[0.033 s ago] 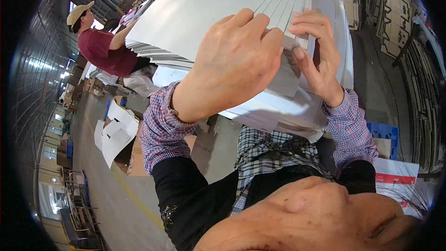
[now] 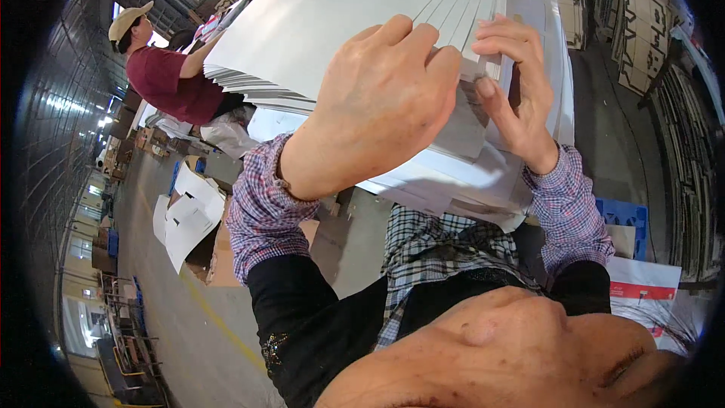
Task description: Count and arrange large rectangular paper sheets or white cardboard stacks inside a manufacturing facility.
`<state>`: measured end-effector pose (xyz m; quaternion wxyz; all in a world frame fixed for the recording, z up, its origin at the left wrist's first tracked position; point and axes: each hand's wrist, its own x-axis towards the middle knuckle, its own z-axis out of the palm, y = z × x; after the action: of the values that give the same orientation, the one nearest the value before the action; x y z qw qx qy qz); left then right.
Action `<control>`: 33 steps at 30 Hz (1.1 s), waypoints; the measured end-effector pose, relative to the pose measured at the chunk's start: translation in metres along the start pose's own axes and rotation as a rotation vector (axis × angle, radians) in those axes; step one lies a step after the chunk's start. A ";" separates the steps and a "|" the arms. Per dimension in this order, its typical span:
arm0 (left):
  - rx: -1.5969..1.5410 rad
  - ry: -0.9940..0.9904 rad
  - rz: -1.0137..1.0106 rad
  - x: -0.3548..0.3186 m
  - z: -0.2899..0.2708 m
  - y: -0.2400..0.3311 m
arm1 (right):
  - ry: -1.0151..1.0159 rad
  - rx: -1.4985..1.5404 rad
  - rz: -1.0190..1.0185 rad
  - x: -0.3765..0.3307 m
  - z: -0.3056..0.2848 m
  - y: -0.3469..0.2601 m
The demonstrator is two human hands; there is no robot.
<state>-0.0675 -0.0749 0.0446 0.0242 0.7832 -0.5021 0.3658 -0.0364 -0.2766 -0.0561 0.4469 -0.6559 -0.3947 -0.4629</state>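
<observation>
A thick stack of large white sheets (image 2: 325,12) lies before me, its left edge splayed into layers. Near my hands, the corner of the upper sheets is bent up and fanned into narrow strips. My left hand (image 2: 389,95) is closed on this fanned corner, knuckles up, its fingertips mostly hidden. On the other side of the corner is my right hand (image 2: 525,76), fingers curved and apart. Its thumb tip touches the sheet edges and its fingertips rest near the fan's right side. Below them, a greyish layer (image 2: 462,135) shows in shadow.
At the far left, a co-worker in a dark red shirt (image 2: 170,80) reaches toward the pile. Cut white board pieces (image 2: 192,215) lie on the floor at left. Die-cut boards (image 2: 642,34) lean at the right. A blue pallet (image 2: 630,215) lies near my right elbow.
</observation>
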 end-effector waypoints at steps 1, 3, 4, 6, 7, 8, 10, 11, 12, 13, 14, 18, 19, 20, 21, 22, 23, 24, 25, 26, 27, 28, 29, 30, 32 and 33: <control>0.033 0.020 0.016 0.000 0.001 0.000 | 0.046 0.006 0.011 0.000 0.002 -0.002; 0.082 0.034 -0.004 0.001 0.001 -0.001 | 0.093 0.012 0.024 -0.002 0.006 -0.002; 0.130 0.046 -0.022 0.003 0.001 -0.002 | 0.143 0.032 0.044 -0.005 0.008 -0.001; 0.184 0.073 -0.024 0.008 0.004 -0.005 | 0.193 0.054 0.066 -0.005 0.007 -0.001; 0.241 0.103 -0.027 0.011 0.004 -0.004 | 0.096 -0.025 -0.007 -0.002 0.002 0.000; 0.241 0.101 -0.028 0.014 0.004 -0.001 | -0.001 -0.103 -0.080 0.000 0.000 -0.001; 0.220 0.044 -0.036 0.021 0.009 0.007 | 0.019 -0.092 -0.073 0.001 0.001 -0.003; 0.220 0.043 -0.037 0.023 0.013 0.009 | 0.038 -0.080 -0.068 0.001 0.002 -0.003; 0.200 0.043 -0.028 0.025 0.018 0.009 | 0.039 -0.085 -0.069 0.001 0.002 -0.003; 0.182 0.043 -0.019 0.026 0.021 0.009 | 0.037 -0.100 -0.076 0.001 0.003 -0.002; 0.181 0.046 -0.017 0.025 0.022 0.008 | 0.034 -0.115 -0.083 0.001 0.003 -0.001; 0.102 0.090 -0.003 0.020 0.025 0.003 | 0.024 -0.150 -0.095 0.001 0.002 0.000; 0.103 0.095 0.005 0.019 0.025 0.002 | 0.013 -0.155 -0.114 0.002 0.000 0.001; 0.102 0.094 0.003 0.018 0.024 0.002 | 0.002 -0.160 -0.133 0.002 0.000 0.002; 0.092 0.098 0.004 0.016 0.022 0.002 | 0.002 -0.161 -0.131 0.002 0.000 0.002; 0.081 0.102 0.006 0.015 0.020 0.002 | -0.002 -0.167 -0.131 0.002 0.000 0.003; 0.081 0.101 0.007 0.013 0.019 0.001 | -0.007 -0.175 -0.130 0.002 -0.001 0.003; 0.091 0.082 0.006 0.010 0.018 -0.001 | -0.005 -0.176 -0.130 0.002 0.000 0.004; 0.102 0.064 0.005 0.008 0.017 -0.002 | -0.003 -0.167 -0.132 0.001 0.001 0.004; 0.102 0.064 0.008 0.007 0.014 -0.001 | -0.002 -0.159 -0.134 0.001 0.001 0.005; 0.088 0.021 -0.005 0.006 0.009 0.000 | 0.000 -0.153 -0.136 0.001 0.001 0.004; 0.074 -0.023 -0.019 0.006 0.004 0.001 | -0.002 -0.124 -0.125 0.001 0.001 0.004; 0.079 -0.025 -0.021 0.005 0.000 0.000 | -0.004 -0.095 -0.114 0.001 0.000 0.003; 0.040 -0.058 -0.017 0.006 -0.002 -0.002 | -0.002 -0.094 -0.115 0.000 -0.003 0.005; 0.002 -0.093 -0.013 0.008 -0.004 -0.003 | 0.019 0.093 0.050 -0.003 -0.008 0.008; -0.019 -0.082 -0.017 0.008 -0.005 -0.003 | 0.019 0.096 0.048 -0.003 -0.007 0.007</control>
<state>-0.0656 -0.0774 0.0538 0.0142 0.8015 -0.4995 0.3284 -0.0326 -0.2854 -0.0592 0.4927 -0.6386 -0.3961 -0.4388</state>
